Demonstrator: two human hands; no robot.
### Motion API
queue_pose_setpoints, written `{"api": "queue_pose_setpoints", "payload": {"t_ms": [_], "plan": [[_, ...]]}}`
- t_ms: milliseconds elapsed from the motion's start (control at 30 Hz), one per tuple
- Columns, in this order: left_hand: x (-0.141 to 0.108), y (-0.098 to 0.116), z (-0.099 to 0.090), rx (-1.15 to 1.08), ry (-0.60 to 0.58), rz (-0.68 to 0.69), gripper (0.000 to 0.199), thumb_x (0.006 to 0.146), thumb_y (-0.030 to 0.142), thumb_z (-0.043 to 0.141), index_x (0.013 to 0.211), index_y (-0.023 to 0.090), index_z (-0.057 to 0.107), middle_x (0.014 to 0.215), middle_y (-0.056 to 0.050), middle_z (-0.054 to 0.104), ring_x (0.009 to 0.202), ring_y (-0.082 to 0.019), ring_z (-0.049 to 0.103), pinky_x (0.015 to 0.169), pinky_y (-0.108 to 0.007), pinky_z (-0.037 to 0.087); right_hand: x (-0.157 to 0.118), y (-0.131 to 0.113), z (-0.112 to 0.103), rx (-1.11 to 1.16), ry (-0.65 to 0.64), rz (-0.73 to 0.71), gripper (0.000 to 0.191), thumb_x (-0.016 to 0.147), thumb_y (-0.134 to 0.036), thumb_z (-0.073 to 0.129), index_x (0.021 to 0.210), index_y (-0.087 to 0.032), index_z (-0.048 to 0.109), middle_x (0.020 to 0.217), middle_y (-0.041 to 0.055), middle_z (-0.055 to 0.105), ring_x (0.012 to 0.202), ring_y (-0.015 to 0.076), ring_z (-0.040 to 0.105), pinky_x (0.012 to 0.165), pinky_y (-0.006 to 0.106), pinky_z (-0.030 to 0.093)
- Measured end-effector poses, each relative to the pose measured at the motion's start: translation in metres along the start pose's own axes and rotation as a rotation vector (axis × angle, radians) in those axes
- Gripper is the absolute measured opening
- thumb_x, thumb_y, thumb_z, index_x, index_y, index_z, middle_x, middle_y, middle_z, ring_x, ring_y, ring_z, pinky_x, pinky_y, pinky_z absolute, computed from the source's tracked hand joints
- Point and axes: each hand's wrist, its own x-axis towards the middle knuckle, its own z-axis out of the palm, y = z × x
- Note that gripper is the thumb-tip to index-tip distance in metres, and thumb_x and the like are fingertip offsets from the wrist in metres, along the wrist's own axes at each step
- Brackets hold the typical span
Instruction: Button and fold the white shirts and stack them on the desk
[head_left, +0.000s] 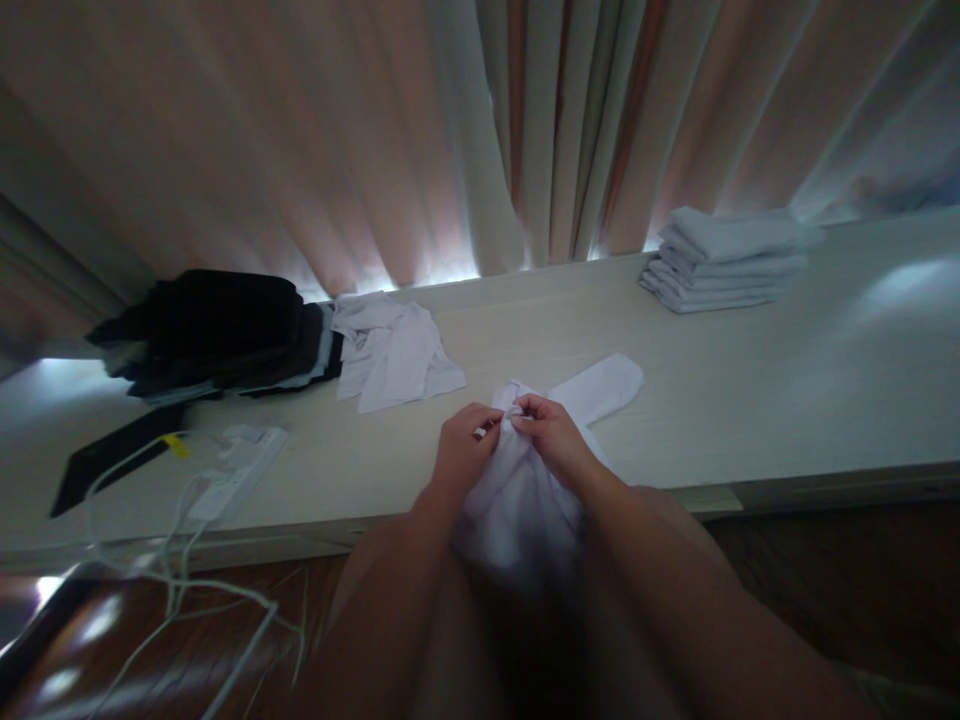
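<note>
A white shirt (517, 500) hangs over the front edge of the pale ledge, partly draped between my legs. One sleeve (600, 388) of it stretches away to the right on the ledge. My left hand (474, 440) pinches the fabric near its upper end, thumb and fingers close together. From the other side my right hand (547, 425) grips the same bunched spot, its fingertips almost touching the left ones. The small detail between the fingertips is too hidden to make out. The shirt's lower part is dark and blurred.
A neat stack of folded white garments (727, 260) sits at the right. Further left are a crumpled white garment (397, 350) and a pile of dark clothes (225, 330). A power strip (240, 470), tangled cables (180, 580) and a flat black object (112, 460) lie near left. Curtains (360, 150) hang behind.
</note>
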Motion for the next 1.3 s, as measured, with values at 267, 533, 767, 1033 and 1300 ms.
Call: {"api": "queue_pose_setpoints", "payload": {"t_ms": [267,533,767,1033,1300], "plan": [[-0.001,0.003,0.004,0.009,0.001,0.005,0.010,0.075,0.017,0.059,0.075,0.021,0.068,0.075,-0.002,0.062,0.073,-0.016,0.056,0.060,-0.023,0.043,-0.003,-0.003,0.001,-0.033,0.023,-0.024,0.013,0.069,-0.028,0.066,0.078,-0.021,0.059,0.073,-0.0034,0.059,0.068,0.0143,0.053,0.068,0.026,0.043],[-0.002,0.018,0.001,-0.152,0.005,-0.201,0.010,0.067,0.018,0.058,0.058,0.020,0.054,0.052,0.005,0.051,0.049,-0.010,0.046,0.049,-0.022,0.035,-0.007,-0.008,0.005,-0.085,0.008,-0.104,0.013,0.071,-0.024,0.065,0.083,-0.022,0.061,0.076,-0.0037,0.059,0.070,0.0136,0.052,0.066,0.025,0.043],[-0.005,0.013,-0.002,-0.453,-0.020,-0.424,0.012,0.068,0.024,0.065,0.062,0.018,0.057,0.048,0.006,0.049,0.042,-0.009,0.044,0.042,-0.021,0.035,-0.006,-0.016,0.001,-0.255,-0.043,-0.175,0.011,0.075,-0.027,0.067,0.085,-0.022,0.065,0.075,-0.0035,0.061,0.068,0.0138,0.053,0.063,0.025,0.040],[-0.007,0.007,-0.010,-0.431,-0.180,-0.401,0.029,0.078,0.047,0.066,0.076,0.019,0.062,0.063,0.001,0.056,0.053,-0.011,0.051,0.044,-0.021,0.041,-0.010,-0.020,0.005,-0.514,-0.031,-0.252,0.006,0.081,-0.024,0.065,0.084,-0.021,0.068,0.082,-0.0004,0.066,0.078,0.0156,0.058,0.075,0.029,0.043],[0.007,-0.027,-0.051,-0.216,0.386,-0.496,0.024,0.080,0.040,0.062,0.087,0.018,0.061,0.070,-0.001,0.062,0.061,-0.013,0.057,0.054,-0.024,0.043,0.003,-0.009,-0.019,-0.755,0.360,-0.283,0.051,0.080,-0.031,0.064,0.128,-0.018,0.052,0.128,0.0161,0.054,0.114,0.0277,0.054,0.093,0.043,0.045]]}}
